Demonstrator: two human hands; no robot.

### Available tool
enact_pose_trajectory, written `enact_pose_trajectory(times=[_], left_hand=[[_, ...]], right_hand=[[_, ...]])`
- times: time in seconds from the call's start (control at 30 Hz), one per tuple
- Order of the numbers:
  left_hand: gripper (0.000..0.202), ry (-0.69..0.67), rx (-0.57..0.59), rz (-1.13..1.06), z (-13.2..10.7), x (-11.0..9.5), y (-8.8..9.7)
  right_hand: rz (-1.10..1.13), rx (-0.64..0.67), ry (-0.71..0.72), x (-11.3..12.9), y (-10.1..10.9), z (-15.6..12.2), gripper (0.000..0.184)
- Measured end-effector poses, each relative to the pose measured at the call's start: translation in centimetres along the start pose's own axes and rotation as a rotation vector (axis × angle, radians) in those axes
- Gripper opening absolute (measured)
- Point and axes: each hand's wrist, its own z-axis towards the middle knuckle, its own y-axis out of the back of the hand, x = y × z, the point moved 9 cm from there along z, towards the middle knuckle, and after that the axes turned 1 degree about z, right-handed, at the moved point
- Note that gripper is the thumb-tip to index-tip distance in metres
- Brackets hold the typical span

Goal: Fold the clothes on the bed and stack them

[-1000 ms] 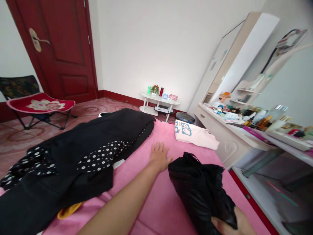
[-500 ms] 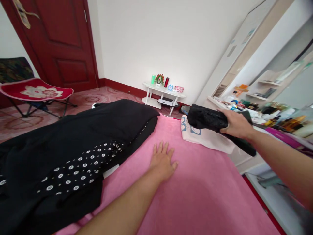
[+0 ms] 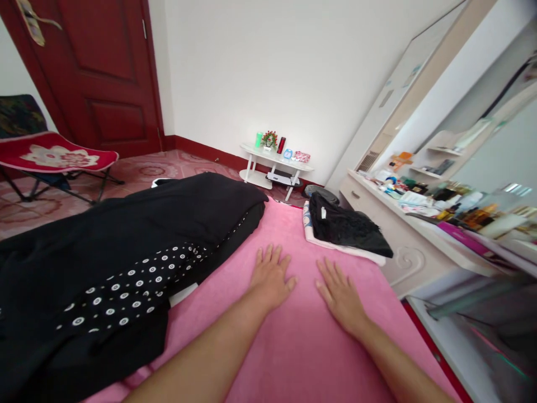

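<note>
The left forearm (image 3: pixel 205 352), at lower centre-left, is bare to the frame's bottom edge, smooth in outline, broad below and tapering to a slimmer wrist (image 3: pixel 259 299). The left grip (image 3: pixel 271 280), near the centre, is a bare hand with a rounded back, slender fingers (image 3: pixel 276 255) and a shorter, thicker thumb (image 3: pixel 291 284). The right forearm (image 3: pixel 396 358), at lower right, is also bare and smooth, widening toward the bottom edge. The right grip (image 3: pixel 344 299), right of centre, is a bare hand of like build, with long, narrow-tipped fingers. Nails are too blurred to make out.
</note>
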Motion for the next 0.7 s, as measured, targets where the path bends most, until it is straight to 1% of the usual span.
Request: enact_pose_trajectory(times=[0.07, 0.13, 0.23, 0.3, 0.37, 0.43, 0.57, 0.7], left_hand=[[0.064, -0.008, -0.007, 0.021, 0.0, -0.1, 0.1], [0.063, -0.009, -0.008, 0.051, -0.3, -0.4, 0.2], [0.063, -0.002, 0.039, 0.086, -1.3, -1.2, 0.4], [0.063, -0.003, 0.079, 0.094, -2.8, -1.9, 0.7], [0.064, -0.024, 0.112, 0.095, -5.1, -2.6, 1.0], [0.064, -0.061, 0.145, 0.091, -8.0, -3.2, 1.5], [0.067, -0.127, 0.2, 0.08, -14.1, -3.7, 2.8], [0.07, -0.202, 0.248, 0.051, -19.9, -3.9, 4.7]], right_hand=[[-0.009, 0.031, 0.046, 2.9, -0.1, -4.0, 0.059], [-0.016, 0.032, 0.039, 4.9, 0.4, -6.6, 0.061], [-0.008, 0.067, -0.019, 6.2, 1.4, -8.2, 0.062], [0.004, 0.092, -0.055, 6.5, 1.9, -8.5, 0.061], [0.014, 0.101, -0.087, 6.7, 2.2, -9.1, 0.06], [0.02, 0.091, -0.107, 7.2, 2.3, -10.3, 0.06], [0.036, 0.073, -0.086, 8.8, 2.2, -13.9, 0.061], [0.064, 0.079, -0.04, 9.9, 2.3, -17.9, 0.063]])
